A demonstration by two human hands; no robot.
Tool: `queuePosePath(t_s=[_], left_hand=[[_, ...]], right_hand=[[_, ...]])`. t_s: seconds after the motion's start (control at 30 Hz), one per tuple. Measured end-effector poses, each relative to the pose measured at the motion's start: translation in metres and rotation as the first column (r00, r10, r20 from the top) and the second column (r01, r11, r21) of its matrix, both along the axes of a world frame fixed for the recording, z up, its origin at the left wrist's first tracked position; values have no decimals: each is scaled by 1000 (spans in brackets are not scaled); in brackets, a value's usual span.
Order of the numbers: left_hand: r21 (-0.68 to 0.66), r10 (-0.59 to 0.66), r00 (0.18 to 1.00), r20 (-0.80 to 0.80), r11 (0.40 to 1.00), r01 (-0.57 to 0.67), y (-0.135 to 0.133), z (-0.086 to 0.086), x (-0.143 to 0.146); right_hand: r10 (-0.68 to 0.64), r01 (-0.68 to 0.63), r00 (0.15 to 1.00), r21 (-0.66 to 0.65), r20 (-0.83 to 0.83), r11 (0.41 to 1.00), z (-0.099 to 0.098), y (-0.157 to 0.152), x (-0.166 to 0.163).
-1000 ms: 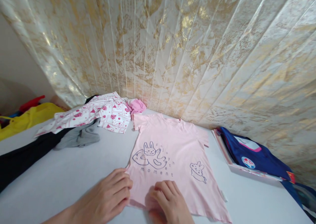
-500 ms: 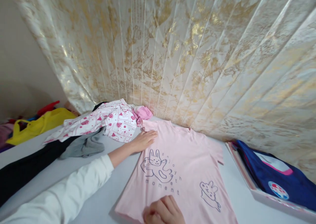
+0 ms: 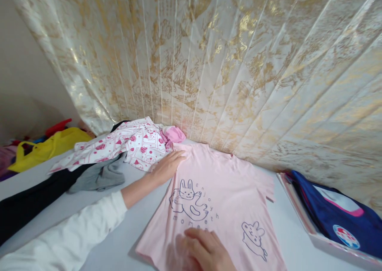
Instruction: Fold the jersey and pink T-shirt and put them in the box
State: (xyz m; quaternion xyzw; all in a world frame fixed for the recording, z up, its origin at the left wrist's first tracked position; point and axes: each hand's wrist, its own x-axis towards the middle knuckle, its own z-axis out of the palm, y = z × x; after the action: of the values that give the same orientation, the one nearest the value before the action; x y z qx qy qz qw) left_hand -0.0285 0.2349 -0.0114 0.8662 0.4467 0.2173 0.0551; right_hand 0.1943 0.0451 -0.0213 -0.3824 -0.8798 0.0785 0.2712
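Note:
A pale pink T-shirt [image 3: 227,187] with blue rabbit drawings lies spread, front up, on the white table [image 3: 125,239]. My left hand [image 3: 166,166], in a white sleeve, reaches far out and rests flat, fingers together and stretched, on the shirt's left sleeve and shoulder. My right hand [image 3: 205,250] lies palm down on the lower front of the shirt near the printed word, fingers slightly curled and blurred. Neither hand holds anything.
A heap of clothes lies at the left: a white-and-pink printed garment [image 3: 125,143], a grey piece [image 3: 98,176], a black one [image 3: 26,207]. A yellow bag [image 3: 44,147] sits beyond. A tray [image 3: 301,215] with folded navy clothing [image 3: 337,215] stands at right. A gold-patterned curtain [image 3: 227,64] hangs behind.
My left hand left the shirt's bottom hem and reached up to its left sleeve, then drew slightly leftward. My right hand stayed low on the shirt. The view tilted closer.

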Motion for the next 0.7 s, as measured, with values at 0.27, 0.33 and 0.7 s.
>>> queuePosePath(t_s=[0.27,0.33,0.7], left_hand=[[-87,203,972,-117,973,-213,-146,8,-26],[-79,195,971,-138,975,-207,-161,3,-30],[-21,306,949,-72,951,-308,-151,0,-69]], right_hand=[[-48,123,962,-267,270,956,23,84,-5],[-59,141,957,-275,285,951,15,103,-28],[-276,341,903,-157,329,927,-11,137,-63]])
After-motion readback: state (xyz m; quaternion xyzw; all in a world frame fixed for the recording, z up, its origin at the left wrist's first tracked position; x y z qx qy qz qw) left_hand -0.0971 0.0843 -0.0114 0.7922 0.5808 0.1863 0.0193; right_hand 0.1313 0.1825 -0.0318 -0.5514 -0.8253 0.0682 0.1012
